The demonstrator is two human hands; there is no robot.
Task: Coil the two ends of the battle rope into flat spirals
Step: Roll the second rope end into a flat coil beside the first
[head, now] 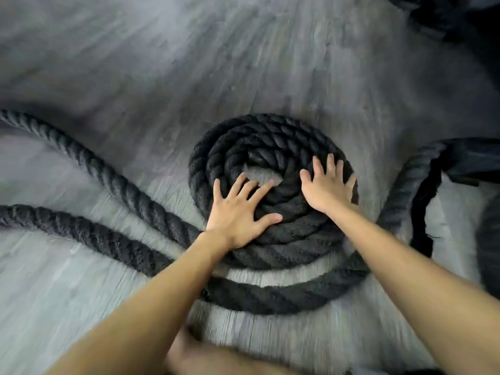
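A thick black battle rope lies on a grey wood-look floor. Part of it is wound into a flat spiral (270, 147) of about three turns in the middle of the view, with a small gap of floor at its centre. My left hand (238, 209) lies flat with spread fingers on the spiral's near-left turns. My right hand (328, 185) presses flat on its right side, fingers spread. A loose outer loop (284, 296) curves below the spiral and rises at the right. Two loose rope lengths (108, 174) trail off to the left.
A black strap with a frayed edge (424, 207) and dark gear lie at the right edge. More dark equipment (446, 14) sits at the top right. My knee (205, 355) shows at the bottom. Bare floor (189, 63) stretches beyond the spiral.
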